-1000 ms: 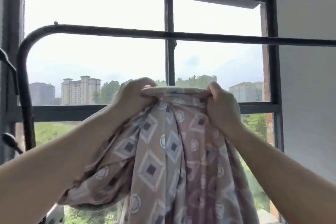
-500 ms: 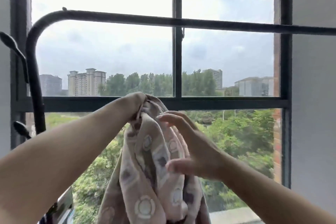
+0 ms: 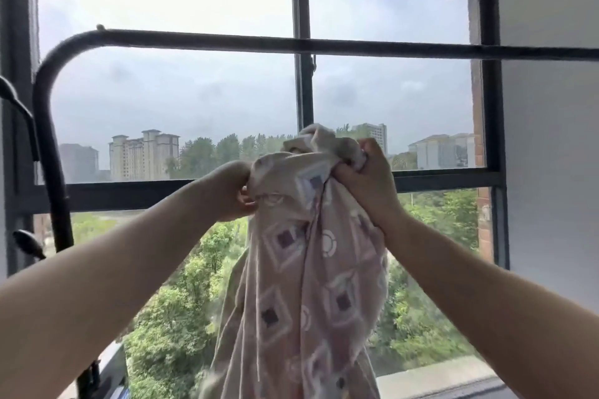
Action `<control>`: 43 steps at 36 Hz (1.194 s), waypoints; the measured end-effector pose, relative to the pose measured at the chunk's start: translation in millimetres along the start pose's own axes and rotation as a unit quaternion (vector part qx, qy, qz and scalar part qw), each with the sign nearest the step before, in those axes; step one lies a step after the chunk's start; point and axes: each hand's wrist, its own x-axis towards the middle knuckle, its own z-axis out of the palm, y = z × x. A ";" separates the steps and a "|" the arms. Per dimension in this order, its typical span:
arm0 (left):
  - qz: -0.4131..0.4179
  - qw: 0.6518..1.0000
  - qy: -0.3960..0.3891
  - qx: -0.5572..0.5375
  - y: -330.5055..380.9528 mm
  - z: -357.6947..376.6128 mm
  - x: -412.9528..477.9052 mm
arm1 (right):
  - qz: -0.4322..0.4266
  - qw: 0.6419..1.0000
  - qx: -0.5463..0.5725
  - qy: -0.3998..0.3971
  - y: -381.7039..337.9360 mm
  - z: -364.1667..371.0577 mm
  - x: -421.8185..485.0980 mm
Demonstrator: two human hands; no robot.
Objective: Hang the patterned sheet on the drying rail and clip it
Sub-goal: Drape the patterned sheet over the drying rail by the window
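The patterned sheet (image 3: 301, 285), pinkish beige with squares and circles, hangs bunched in front of me, well below the rail. My left hand (image 3: 231, 189) grips its upper left edge. My right hand (image 3: 366, 178) is closed on the bunched top at the right. The black drying rail (image 3: 356, 47) runs horizontally above both hands and curves down at the left. Nothing of the sheet lies on the rail. No clip is in view.
A dark-framed window (image 3: 303, 91) stands right behind the rail, with trees and buildings outside. A white wall (image 3: 551, 139) is at the right. Black hooks (image 3: 22, 113) stick out at the left edge, next to the rail's upright.
My right hand, open half a second ago, has closed on the top of the sheet. The bunched sheet has shifted to the right and slightly upward.
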 end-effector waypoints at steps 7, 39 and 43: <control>0.150 0.975 -0.144 0.079 -19.9 30.4 -46.5 | 0.145 0.986 0.060 0.059 -3.3 10.6 35.6; 0.267 0.935 0.215 0.088 6.7 23.1 -23.9 | -0.099 0.937 -0.284 -0.179 -27.9 -13.4 10.0; 0.292 0.906 0.288 0.101 14.6 12.1 -25.8 | -0.053 0.980 -0.172 0.086 -25.8 -45.8 42.2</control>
